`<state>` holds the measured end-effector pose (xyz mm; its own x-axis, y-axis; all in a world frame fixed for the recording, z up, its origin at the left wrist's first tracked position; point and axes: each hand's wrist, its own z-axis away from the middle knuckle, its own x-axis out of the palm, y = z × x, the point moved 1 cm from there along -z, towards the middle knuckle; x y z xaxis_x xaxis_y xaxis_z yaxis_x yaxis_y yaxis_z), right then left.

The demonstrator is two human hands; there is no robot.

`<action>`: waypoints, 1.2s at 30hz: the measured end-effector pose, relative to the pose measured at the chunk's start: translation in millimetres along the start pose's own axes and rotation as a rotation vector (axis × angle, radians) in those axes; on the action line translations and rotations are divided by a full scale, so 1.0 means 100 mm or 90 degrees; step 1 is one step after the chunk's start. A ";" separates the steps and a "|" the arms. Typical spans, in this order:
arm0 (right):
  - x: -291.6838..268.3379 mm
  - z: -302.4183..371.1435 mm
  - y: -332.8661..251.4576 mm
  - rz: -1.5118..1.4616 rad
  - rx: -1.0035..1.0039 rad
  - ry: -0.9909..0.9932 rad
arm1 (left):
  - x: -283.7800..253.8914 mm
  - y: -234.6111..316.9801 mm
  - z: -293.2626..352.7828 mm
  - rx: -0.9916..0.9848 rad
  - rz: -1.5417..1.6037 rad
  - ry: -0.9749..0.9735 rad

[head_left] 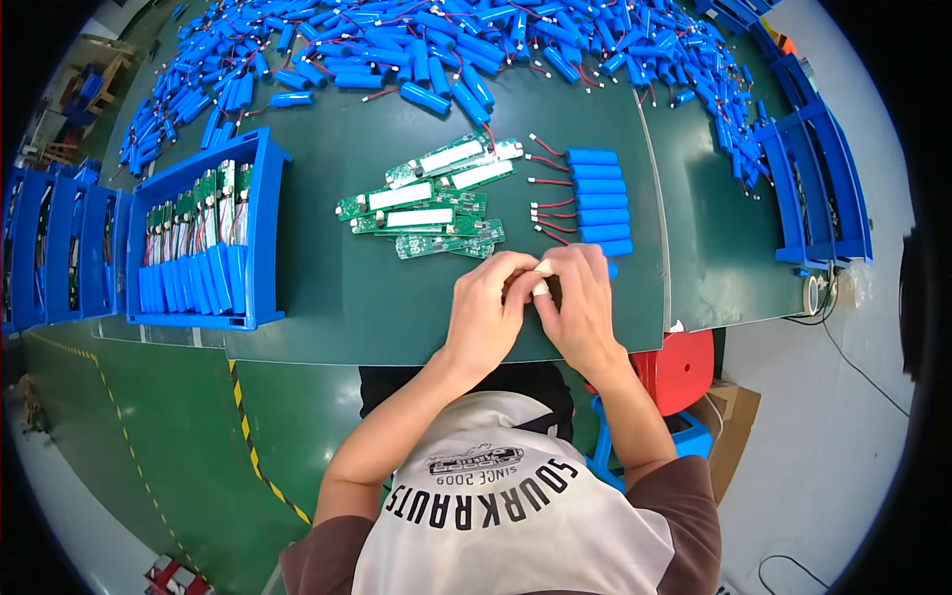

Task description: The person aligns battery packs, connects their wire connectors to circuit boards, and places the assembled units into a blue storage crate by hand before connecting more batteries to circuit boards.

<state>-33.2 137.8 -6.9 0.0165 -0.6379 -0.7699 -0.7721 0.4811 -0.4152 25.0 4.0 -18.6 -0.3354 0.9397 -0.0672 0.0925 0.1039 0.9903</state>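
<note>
My left hand (pixel 484 309) and my right hand (pixel 582 312) meet above the front part of the green table. Their fingers are pinched together, and whatever they hold is hidden. White covers show on a couple of fingertips. Just beyond my right hand lies a column of blue cylindrical battery packs (pixel 602 201), their red leads and white plugs pointing left. The nearest battery pack (pixel 612 270) is partly covered by my right hand. Left of that column, ahead of my left hand, several green circuit boards (pixel 407 219) with white strips lie in an overlapping pile.
A large heap of blue battery packs (pixel 426 45) spreads across the far side of the table (pixel 317 278). At left stands a blue bin (pixel 263 228) filled with boards and batteries. More blue bins (pixel 828 188) stand at right. A red stool (pixel 679 372) is beside the front edge.
</note>
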 end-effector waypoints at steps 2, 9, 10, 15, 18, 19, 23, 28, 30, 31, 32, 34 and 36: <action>0.02 0.00 -0.02 -0.075 0.030 0.007 | -0.08 -0.03 0.02 0.050 -0.054 0.003; 0.05 -0.11 -0.07 -0.145 0.046 -0.086 | -0.31 0.08 0.04 0.326 -0.357 -0.039; 0.08 -0.11 -0.07 -0.115 0.027 -0.092 | -0.33 0.09 0.04 0.330 -0.425 -0.079; 0.09 -0.17 0.00 -0.133 0.043 -0.074 | -1.03 0.17 -0.44 0.217 -0.537 0.121; 0.12 -0.22 -0.04 -0.157 0.033 -0.059 | -1.44 0.02 -0.58 0.144 -0.678 0.108; 0.14 -0.22 -0.04 -0.153 0.018 -0.056 | -1.49 0.00 -0.60 0.125 -0.651 0.072; 0.14 -0.23 -0.04 -0.143 0.033 -0.066 | -1.58 0.06 -0.63 0.069 -0.507 0.087; -0.04 -0.18 0.03 -0.300 0.211 -0.037 | -1.40 0.27 -0.30 -0.072 -0.124 0.044; -0.19 -0.21 0.02 -0.364 0.288 -0.120 | -0.99 0.32 -0.01 -0.046 -0.247 -0.001; -0.24 -0.26 -0.05 -0.366 0.287 -0.126 | -0.78 0.28 0.12 -0.006 -0.277 0.006; -0.28 -0.29 -0.13 -0.304 0.199 -0.185 | -0.62 0.13 0.24 0.057 -0.314 0.014; -0.24 -0.27 -0.23 -0.168 0.036 -0.232 | -0.50 0.10 0.33 0.132 -0.457 0.049; -0.19 -0.23 -0.26 -0.126 0.024 -0.239 | -0.50 0.13 0.37 0.186 -0.522 0.092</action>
<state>-28.3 123.7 29.4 0.3981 -0.4601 -0.7936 -0.7068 0.3976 -0.5851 77.8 -29.6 -6.5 -0.5151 0.4844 -0.7071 0.0003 0.8251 0.5650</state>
